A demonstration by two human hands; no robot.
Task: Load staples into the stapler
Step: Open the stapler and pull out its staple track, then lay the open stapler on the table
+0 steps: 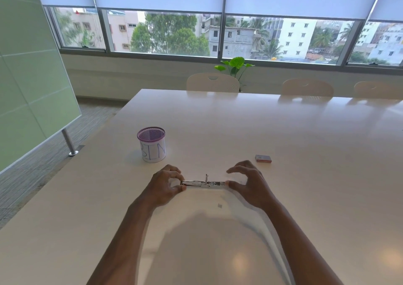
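head view: pinches the left end of the stapler [204, 183] with the left hand [164, 185], thumb on the near side, fingers curled tight over the far side. touches the stapler's right end with the thumb tip of the right hand [248, 184]; holds the other right fingers arched and spread apart above and beyond that end, closed on nothing. shows the stapler lying flat and opened out on the white table [283, 132], stretched straight between the two thumbs, bare metal channel facing up, a thin upright tab near its middle. places a small grey scrap [219, 205] on the tabletop nearer the body than the fingertips, just inside the right wrist; too small to tell what. sets a small box [263, 158], red and grey, just beyond the right knuckles and a little to their right, apart from them. stands a purple mesh cup [152, 144], wrapped in white paper lettered "bin", beyond the left fingers and slightly to their left, well clear. lines pale chairs [212, 82], a green plant [234, 65] and half-shaded windows [165, 34] along the far side, well beyond both hands.
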